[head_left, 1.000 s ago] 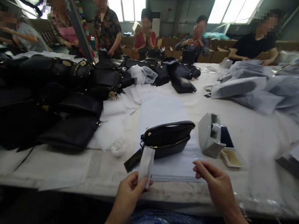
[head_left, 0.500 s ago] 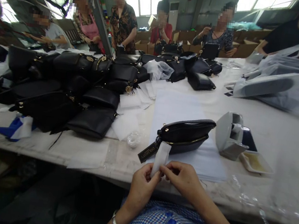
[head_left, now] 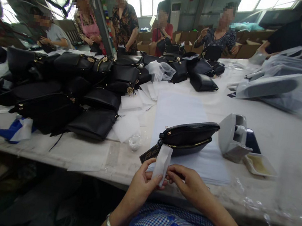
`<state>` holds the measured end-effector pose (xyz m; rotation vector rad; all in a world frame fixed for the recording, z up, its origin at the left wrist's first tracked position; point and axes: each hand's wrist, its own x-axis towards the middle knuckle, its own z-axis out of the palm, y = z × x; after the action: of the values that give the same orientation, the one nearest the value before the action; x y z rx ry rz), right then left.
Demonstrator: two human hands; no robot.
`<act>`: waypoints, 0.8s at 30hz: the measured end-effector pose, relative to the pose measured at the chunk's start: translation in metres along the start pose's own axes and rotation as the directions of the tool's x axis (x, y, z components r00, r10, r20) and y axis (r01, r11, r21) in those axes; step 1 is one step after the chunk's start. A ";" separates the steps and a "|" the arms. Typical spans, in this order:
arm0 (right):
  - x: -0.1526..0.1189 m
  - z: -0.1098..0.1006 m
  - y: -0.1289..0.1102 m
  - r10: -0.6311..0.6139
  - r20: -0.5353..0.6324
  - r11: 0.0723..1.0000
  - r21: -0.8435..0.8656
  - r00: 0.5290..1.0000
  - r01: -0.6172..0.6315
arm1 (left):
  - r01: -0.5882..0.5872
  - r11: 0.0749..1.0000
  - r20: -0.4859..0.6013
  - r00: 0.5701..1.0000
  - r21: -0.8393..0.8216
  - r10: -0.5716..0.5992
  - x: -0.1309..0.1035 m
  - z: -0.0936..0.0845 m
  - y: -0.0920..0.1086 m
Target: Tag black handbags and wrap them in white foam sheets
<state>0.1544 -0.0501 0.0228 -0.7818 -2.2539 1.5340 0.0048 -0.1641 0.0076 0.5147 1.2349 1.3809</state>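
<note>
My left hand (head_left: 144,179) is closed on a folded strip of thin white wrapping sheet (head_left: 163,161), its thumb across the lower end. Close against the strip's right edge, my right hand (head_left: 183,179) has thumb and forefinger pinched together; what lies between them is too small to make out. Just beyond the strip lies a small black handbag (head_left: 189,139) with gold zips. A black hang tag (head_left: 149,154) with gold lettering sticks out at the bag's left end, partly behind my left fingers. Under the bag is a stack of white paper sheets (head_left: 181,106).
Many black bags (head_left: 96,122) crowd the table's left side. Right of my bag stand a grey tape dispenser (head_left: 232,137), a dark phone (head_left: 253,141) and a shallow white dish (head_left: 261,166). Plastic-wrapped bags (head_left: 281,81) are piled far right. Several people stand across the table.
The left hand has opened its grip slightly and turned the white strip more upright. My right fingers have shifted a little right, to the strip's edge. The handbag has barely moved.
</note>
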 end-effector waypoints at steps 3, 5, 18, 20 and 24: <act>0.000 0.005 0.004 -0.034 -0.073 0.983 -0.182 0.997 0.020 | -0.024 1.000 0.006 1.000 0.015 0.023 0.002 0.001 0.001; 0.001 0.011 0.009 -0.046 -0.124 0.955 -0.296 0.991 0.007 | -0.045 0.997 0.008 0.999 0.055 0.045 0.004 0.000 0.001; 0.011 0.035 0.013 -0.016 -0.337 0.862 -0.481 0.941 -0.158 | -0.039 0.989 0.036 0.999 0.144 0.034 0.012 0.000 0.008; 0.012 0.031 0.014 0.060 -0.306 0.902 -0.390 0.950 -0.183 | -0.023 0.992 0.042 0.999 0.127 0.018 0.011 0.002 0.010; 0.011 0.025 0.018 0.109 -0.261 0.994 0.020 0.959 -0.108 | 0.001 0.996 0.012 1.000 0.087 -0.002 0.011 0.002 0.012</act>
<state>0.1377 -0.0575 -0.0040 -1.0553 -2.0431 1.3889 -0.0015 -0.1508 0.0149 0.5815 1.2893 1.3257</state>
